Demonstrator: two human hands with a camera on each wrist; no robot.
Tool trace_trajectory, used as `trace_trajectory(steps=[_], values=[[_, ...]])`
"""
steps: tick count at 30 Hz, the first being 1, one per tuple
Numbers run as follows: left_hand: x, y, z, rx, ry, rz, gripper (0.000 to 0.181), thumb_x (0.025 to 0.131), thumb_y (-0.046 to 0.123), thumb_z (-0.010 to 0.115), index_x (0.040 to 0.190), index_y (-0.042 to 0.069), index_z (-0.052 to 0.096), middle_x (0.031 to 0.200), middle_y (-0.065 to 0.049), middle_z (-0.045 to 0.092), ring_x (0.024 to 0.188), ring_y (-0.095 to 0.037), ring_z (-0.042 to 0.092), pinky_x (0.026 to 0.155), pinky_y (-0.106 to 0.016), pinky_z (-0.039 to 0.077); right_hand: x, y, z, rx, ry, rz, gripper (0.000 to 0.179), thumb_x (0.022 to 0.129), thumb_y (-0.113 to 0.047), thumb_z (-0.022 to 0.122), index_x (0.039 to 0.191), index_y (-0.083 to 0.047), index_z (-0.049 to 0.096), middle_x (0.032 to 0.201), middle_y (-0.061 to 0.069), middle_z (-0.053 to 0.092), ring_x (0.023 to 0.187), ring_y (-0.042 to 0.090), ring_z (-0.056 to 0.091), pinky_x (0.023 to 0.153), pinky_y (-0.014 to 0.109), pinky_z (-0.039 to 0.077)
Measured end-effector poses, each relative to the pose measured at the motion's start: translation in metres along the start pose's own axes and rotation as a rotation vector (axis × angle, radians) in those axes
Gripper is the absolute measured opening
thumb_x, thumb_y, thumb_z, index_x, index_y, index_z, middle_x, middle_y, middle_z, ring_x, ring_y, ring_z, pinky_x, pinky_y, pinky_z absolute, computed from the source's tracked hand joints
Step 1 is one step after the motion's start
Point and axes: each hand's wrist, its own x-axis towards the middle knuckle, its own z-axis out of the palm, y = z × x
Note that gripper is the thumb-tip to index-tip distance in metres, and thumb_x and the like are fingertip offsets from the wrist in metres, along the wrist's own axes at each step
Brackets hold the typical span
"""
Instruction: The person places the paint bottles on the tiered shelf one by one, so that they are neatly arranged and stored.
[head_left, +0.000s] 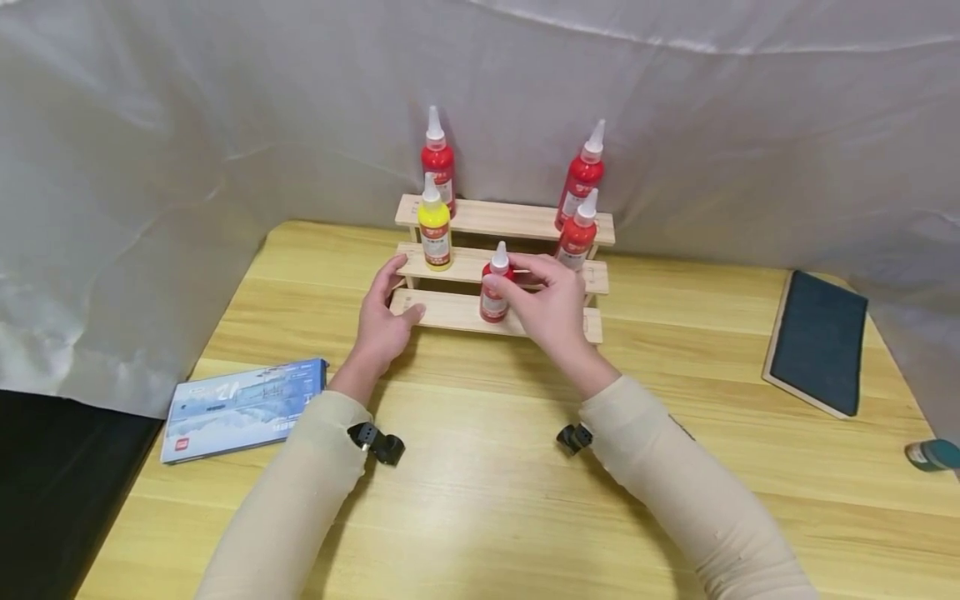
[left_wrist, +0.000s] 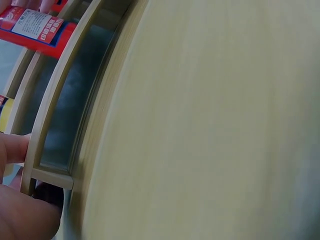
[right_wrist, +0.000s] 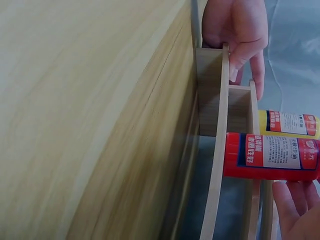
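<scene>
In the head view a three-step wooden rack [head_left: 450, 310] stands at the back of the table. My left hand [head_left: 381, 329] grips the rack's left end, thumb at the lowest step and fingers by the middle one. With thumb and fingers, my right hand [head_left: 553, 304] holds a red squeeze bottle [head_left: 494, 296] by its upper part. That bottle is upright, its base at the lowest step. On the middle step are a yellow bottle [head_left: 435, 229] at left and a red bottle [head_left: 576, 237] at right. The top step bears a red bottle [head_left: 437, 158] at left and another red bottle [head_left: 581, 179] at right.
A flat blue box [head_left: 240, 408] lies on the table to the left. Over at the right are a dark-topped flat panel [head_left: 819, 342] and a small dark green container [head_left: 933, 454] near the edge. Grey cloth [head_left: 315, 100] hangs close behind the rack.
</scene>
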Motion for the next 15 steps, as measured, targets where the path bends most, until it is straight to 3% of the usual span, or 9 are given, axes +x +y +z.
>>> trace_trajectory(steps=[4, 8, 12, 15], values=[[0.001, 0.000, -0.005, 0.062, -0.010, -0.004, 0.080, 0.088, -0.010, 0.068, 0.152, 0.028, 0.040, 0.143, -0.008, 0.052, 0.134, -0.022, 0.044, 0.114, -0.036, 0.028, -0.002, 0.000, 0.003, -0.002, -0.028, 0.017, 0.043, 0.078, -0.022, 0.088, 0.117, -0.008, 0.075, 0.111, 0.003, 0.072, 0.093, 0.015, 0.070, 0.079, 0.032, 0.058], [-0.007, 0.001, -0.012, 0.229, 0.014, -0.007, 0.085, 0.089, 0.001, 0.072, 0.158, 0.023, 0.026, 0.151, -0.013, 0.043, 0.138, -0.030, 0.038, 0.116, -0.042, 0.025, -0.010, -0.001, 0.003, -0.036, -0.087, 0.005, 0.049, 0.080, -0.024, 0.087, 0.124, -0.008, 0.071, 0.119, 0.003, 0.070, 0.103, 0.018, 0.067, 0.085, 0.034, 0.056], [-0.017, 0.011, -0.019, 0.421, 0.028, 0.047, 0.094, 0.089, 0.012, 0.076, 0.161, 0.015, 0.016, 0.159, -0.015, 0.026, 0.144, -0.033, 0.026, 0.116, -0.048, 0.021, -0.024, -0.004, -0.008, -0.119, -0.105, -0.118, 0.048, 0.083, -0.026, 0.085, 0.124, -0.006, 0.070, 0.120, 0.004, 0.070, 0.108, 0.020, 0.065, 0.092, 0.035, 0.052], [-0.027, 0.024, -0.025, 0.484, -0.029, 0.112, 0.100, 0.089, 0.024, 0.077, 0.161, 0.016, 0.009, 0.164, -0.013, 0.014, 0.148, -0.030, 0.014, 0.117, -0.052, 0.016, -0.035, -0.003, -0.025, -0.174, -0.118, -0.251, 0.047, 0.083, -0.023, 0.083, 0.124, -0.004, 0.070, 0.122, 0.006, 0.069, 0.114, 0.023, 0.063, 0.099, 0.039, 0.048]])
